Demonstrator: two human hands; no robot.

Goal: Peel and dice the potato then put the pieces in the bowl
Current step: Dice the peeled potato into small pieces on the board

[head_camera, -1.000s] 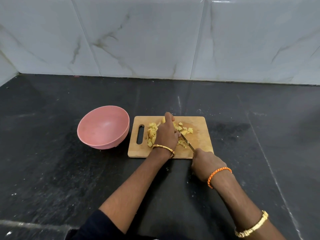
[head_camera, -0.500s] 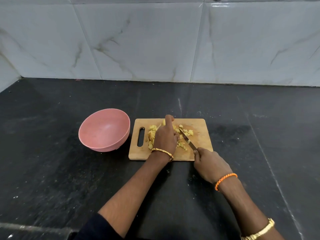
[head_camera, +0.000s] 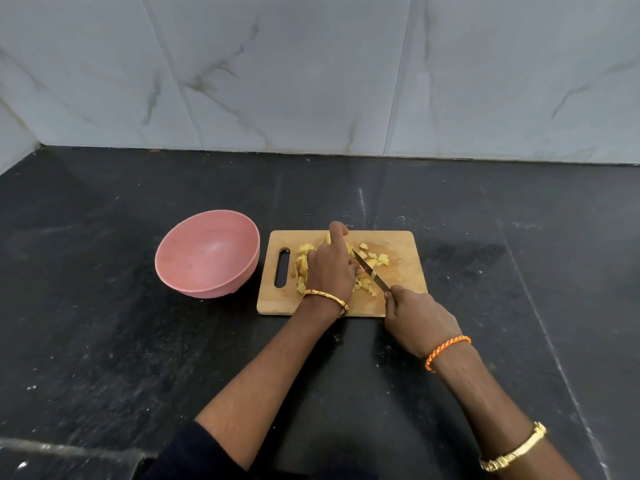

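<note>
A wooden cutting board (head_camera: 401, 296) lies on the black counter with yellow potato pieces (head_camera: 375, 259) scattered over its middle. My left hand (head_camera: 329, 265) presses down on a cluster of potato slices (head_camera: 302, 268) at the board's left part. My right hand (head_camera: 415, 318) grips the handle of a knife (head_camera: 370, 270), whose blade slants up-left over the pieces, its tip next to my left hand. A pink bowl (head_camera: 207, 252) stands empty just left of the board.
Black stone counter (head_camera: 121, 341) stretches on all sides. A marble-tiled wall (head_camera: 311, 71) closes the back, with a corner at the far left. Bangles and an orange thread sit on my wrists.
The knife blade has lifted and shifted slightly toward my left hand between cuts. My left hand stays on the potato slices. The camera view moved a little.
</note>
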